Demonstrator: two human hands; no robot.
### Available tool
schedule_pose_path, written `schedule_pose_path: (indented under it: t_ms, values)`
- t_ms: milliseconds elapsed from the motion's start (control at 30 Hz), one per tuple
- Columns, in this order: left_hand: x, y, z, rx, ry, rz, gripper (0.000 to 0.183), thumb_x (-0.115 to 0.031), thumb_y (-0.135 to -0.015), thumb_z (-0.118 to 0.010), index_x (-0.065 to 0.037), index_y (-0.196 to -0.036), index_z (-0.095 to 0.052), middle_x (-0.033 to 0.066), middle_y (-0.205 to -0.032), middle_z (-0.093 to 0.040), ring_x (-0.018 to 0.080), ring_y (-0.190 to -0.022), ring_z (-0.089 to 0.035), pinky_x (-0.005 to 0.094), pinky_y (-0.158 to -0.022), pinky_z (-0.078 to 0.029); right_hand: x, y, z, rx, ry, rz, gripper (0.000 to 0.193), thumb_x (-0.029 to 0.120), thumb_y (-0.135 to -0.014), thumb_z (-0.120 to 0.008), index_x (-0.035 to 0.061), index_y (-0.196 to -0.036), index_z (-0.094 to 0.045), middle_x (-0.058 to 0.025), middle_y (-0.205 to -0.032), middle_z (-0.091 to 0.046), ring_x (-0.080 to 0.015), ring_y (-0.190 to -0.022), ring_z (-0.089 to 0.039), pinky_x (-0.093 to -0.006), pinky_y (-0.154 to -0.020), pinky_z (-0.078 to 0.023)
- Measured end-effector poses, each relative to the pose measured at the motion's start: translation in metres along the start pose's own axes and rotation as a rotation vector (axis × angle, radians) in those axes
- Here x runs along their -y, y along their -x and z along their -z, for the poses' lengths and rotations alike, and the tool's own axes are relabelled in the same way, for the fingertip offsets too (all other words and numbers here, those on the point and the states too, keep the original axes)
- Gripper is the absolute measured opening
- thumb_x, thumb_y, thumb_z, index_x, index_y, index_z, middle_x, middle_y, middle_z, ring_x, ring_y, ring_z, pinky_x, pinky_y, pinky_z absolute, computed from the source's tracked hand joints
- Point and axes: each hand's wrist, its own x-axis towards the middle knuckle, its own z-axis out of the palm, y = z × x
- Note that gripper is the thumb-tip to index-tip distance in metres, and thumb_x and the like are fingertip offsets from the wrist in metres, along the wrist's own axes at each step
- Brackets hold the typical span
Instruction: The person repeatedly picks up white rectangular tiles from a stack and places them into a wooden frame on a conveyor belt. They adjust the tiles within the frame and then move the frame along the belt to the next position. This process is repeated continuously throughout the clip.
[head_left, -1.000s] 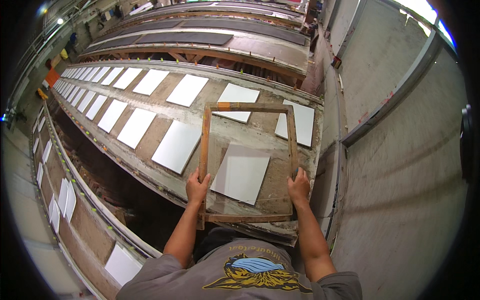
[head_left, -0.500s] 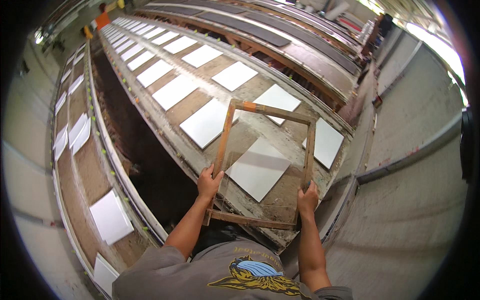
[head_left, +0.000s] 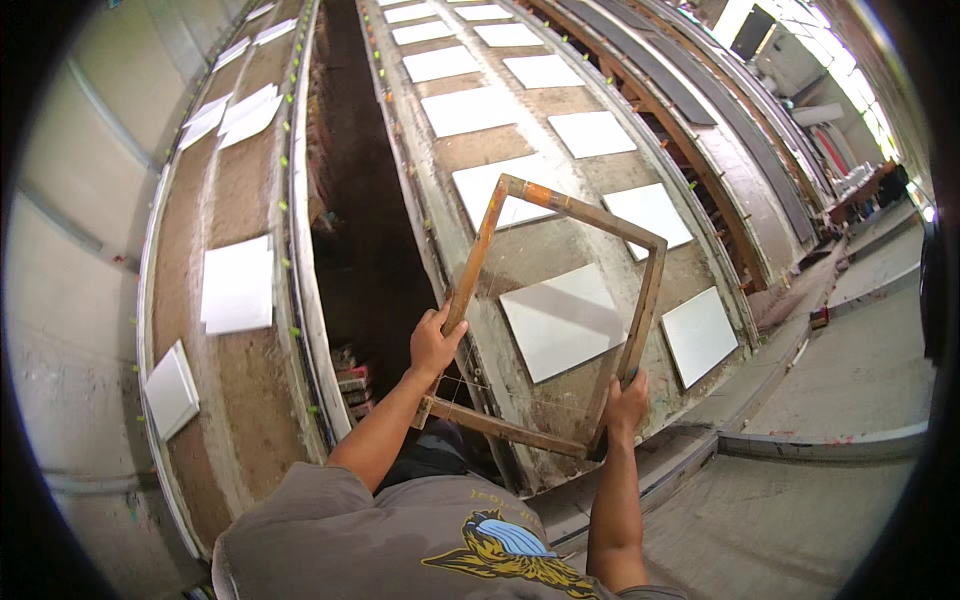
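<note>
My left hand (head_left: 434, 342) is closed around the left bar of a rectangular wooden screen frame (head_left: 600, 217). My right hand (head_left: 627, 405) grips the lower part of its right bar. The frame is tilted above a long table, with orange marks along its far bar. Through it I see a white sheet (head_left: 555, 322) lying on the brown tabletop, partly shaded. Whatever is stretched across the frame is nearly see-through, with thin lines near the close end. Another white sheet (head_left: 700, 337) lies just right of the frame.
More white sheets (head_left: 470, 110) run in rows along the long table (head_left: 470, 152). To the left, beyond a dark gap (head_left: 365, 200), a second long table (head_left: 255, 385) carries loose and stacked sheets (head_left: 238, 285). Dark-topped tables (head_left: 740, 130) stand farther right; a grey wall (head_left: 800, 500) borders the right side.
The view has turned, so the tables and sheets have swung round in the picture. Both hands keep hold of the screen frame, which now appears more tilted and slightly farther right.
</note>
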Motion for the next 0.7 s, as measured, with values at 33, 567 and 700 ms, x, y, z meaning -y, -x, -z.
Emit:
schedule_pose_path:
  t_ms: [33,567,700]
  values:
    - [0.001,0.011,-0.001,-0.021,-0.008,0.019,0.058,-0.035,-0.089,-0.073,-0.005,-0.137,-0.063,0.0183,-0.096,-0.064,0.0355,-0.087,-0.066,0.0424,-0.075,-0.054,0.0,-0.003,0.002,0.021,0.003,0.022,0.056,0.021,-0.089,-0.076,-0.0037,-0.135,-0.053,-0.0249,-0.125,-0.062,-0.0448,-0.115,-0.06,-0.0511,-0.095,-0.05]
    - [0.01,0.153,0.086,-0.334,-0.091,0.261,0.057,-0.036,-0.092,-0.072,-0.01,-0.141,-0.061,0.0194,-0.104,-0.065,0.036,-0.097,-0.066,0.0437,-0.084,-0.052,0.049,0.011,-0.016,0.214,-0.099,0.392,0.06,0.017,-0.088,-0.075,-0.0052,-0.138,-0.05,-0.0243,-0.126,-0.06,-0.0442,-0.118,-0.059,-0.0487,-0.1,-0.049]
    - [0.041,0.187,0.111,-0.497,-0.115,0.257,0.059,-0.036,-0.092,-0.074,-0.009,-0.143,-0.06,0.0199,-0.106,-0.064,0.0345,-0.097,-0.066,0.0435,-0.082,-0.053,0.083,0.023,-0.04,0.262,-0.119,0.519,0.06,0.018,-0.088,-0.075,-0.0036,-0.138,-0.049,-0.0236,-0.127,-0.06,-0.044,-0.119,-0.059,-0.0498,-0.098,-0.049]
